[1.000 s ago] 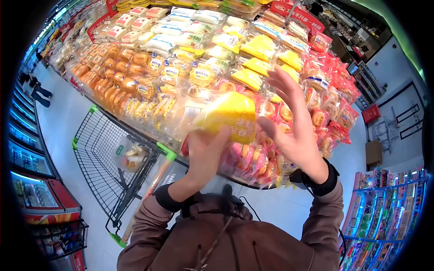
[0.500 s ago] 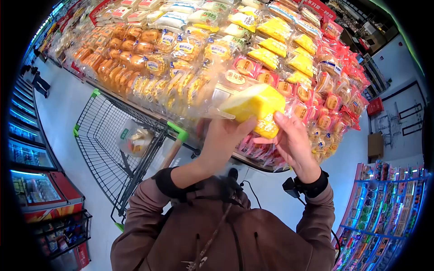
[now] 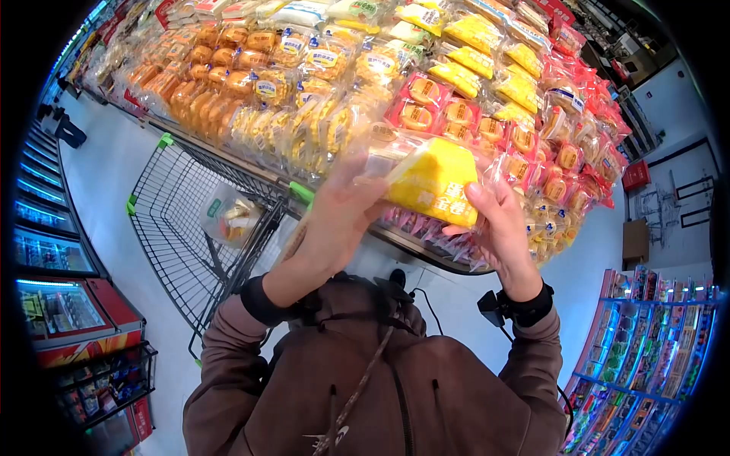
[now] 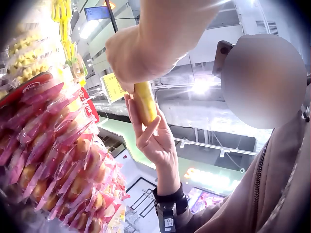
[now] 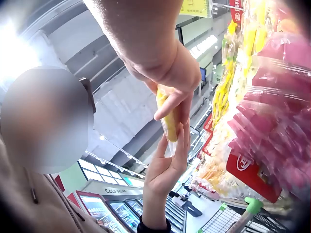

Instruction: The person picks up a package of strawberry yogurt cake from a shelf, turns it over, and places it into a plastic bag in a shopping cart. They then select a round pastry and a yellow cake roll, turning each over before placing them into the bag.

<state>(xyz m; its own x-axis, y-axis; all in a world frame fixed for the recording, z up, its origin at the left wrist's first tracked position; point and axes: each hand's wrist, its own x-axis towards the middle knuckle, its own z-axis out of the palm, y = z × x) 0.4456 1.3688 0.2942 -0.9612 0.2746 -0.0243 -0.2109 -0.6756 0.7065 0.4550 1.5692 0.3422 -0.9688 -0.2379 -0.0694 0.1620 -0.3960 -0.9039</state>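
A yellow bread package with white print is held up between both hands, over the front edge of the bread display. My left hand grips its clear-wrapped left end. On the right end, my right hand has its thumb on the printed face and its fingers behind. The left wrist view has the package edge-on, between the near left hand and the right hand. In the right wrist view the right hand pinches the package, with the left hand touching its lower end.
Packaged breads are heaped across the display, with red-wrapped ones behind the package. A wire shopping cart holding a clear bag stands left. Coolers line the far left, and a snack shelf stands lower right.
My right hand, raised and spread apart from the package at first, has come down and taken hold of its right end. The package has shifted right and its printed face shows more fully.
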